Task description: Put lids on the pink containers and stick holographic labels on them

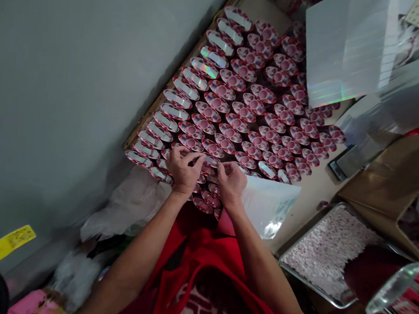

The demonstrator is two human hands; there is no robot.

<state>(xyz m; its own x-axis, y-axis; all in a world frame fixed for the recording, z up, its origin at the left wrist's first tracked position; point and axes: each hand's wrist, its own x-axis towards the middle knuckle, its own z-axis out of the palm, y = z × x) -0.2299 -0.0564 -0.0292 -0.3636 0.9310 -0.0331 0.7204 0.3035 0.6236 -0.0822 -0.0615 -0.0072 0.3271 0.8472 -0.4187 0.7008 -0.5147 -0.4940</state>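
Observation:
Many small oval cups [220,89] with red printed rims stand packed in rows. Most show a round pink piece inside, while those along the left edge carry a silvery film strip [177,98] across the top. Near the front rows, my left hand [184,170] is closed in a pinch, thumb against forefinger. Facing it, my right hand [231,183] also pinches. Between the two sets of fingertips a small shiny film strip [211,162] lies level over one cup; the fingertips hide its ends. A glossy film sheet [270,203] lies beside my right wrist.
Large shiny sheets [340,51] are stacked at the upper right. A metal tray [284,262] of small pale pieces holds a dark red scoop-like container [369,271]. A cardboard box [380,170] and a small scale-like device [346,161] sit at right. The wall [73,62] borders the left.

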